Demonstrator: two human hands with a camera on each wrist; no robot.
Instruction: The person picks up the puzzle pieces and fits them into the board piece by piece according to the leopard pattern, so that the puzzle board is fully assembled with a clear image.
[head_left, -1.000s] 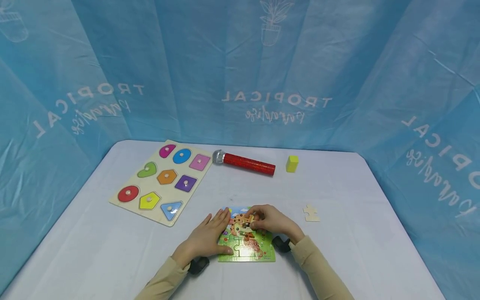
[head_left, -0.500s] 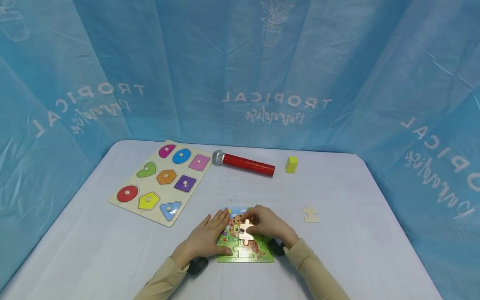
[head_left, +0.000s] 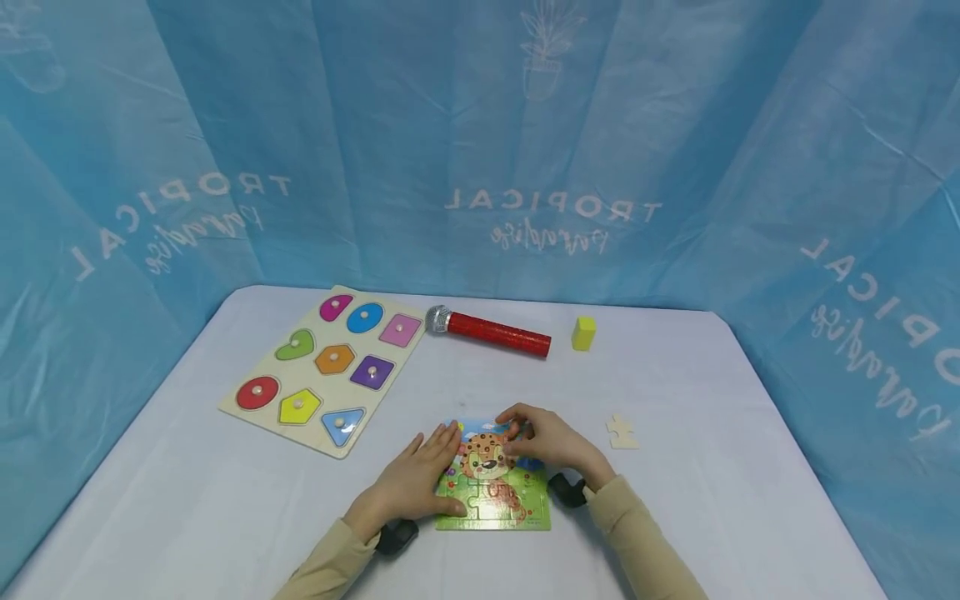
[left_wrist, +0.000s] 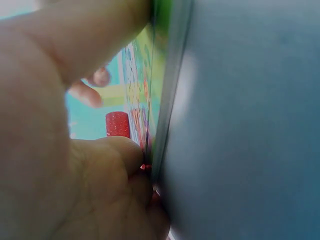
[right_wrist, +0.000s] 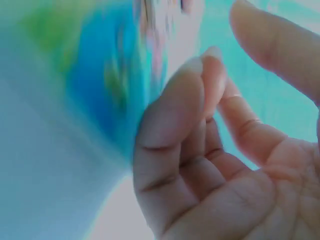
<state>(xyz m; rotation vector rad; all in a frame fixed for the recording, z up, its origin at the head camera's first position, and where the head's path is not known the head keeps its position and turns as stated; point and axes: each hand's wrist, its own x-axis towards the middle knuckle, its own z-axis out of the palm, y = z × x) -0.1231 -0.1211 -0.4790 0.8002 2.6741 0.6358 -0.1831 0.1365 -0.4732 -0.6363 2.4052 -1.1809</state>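
Note:
A jigsaw puzzle (head_left: pixel 495 506) with a spotted cartoon leopard on green grass lies near the front of the table. Over its left edge my left hand (head_left: pixel 416 479) rests with fingers extended and thumb on the lower left part. My right hand (head_left: pixel 553 439) hovers at the upper right of the puzzle, fingers loosely bent. In the right wrist view, the thumb (right_wrist: pixel 280 45) stands apart from the fingers, with nothing between them. Part of the puzzle's right side is hidden under that hand. To the right, a loose puzzle piece (head_left: pixel 622 432) lies with its plain side up.
A wooden shape board (head_left: pixel 317 377) with knobbed coloured shapes lies at the left. Behind the puzzle are a red toy microphone (head_left: pixel 498 332) and a yellow block (head_left: pixel 583 333). Blue curtains (head_left: pixel 480 133) enclose the back and sides of the white table.
The puzzle piece pinched by my right hand was raised over the leopard's face. It is out of those fingers now, and the face shows flat and whole. My left hand stays put.

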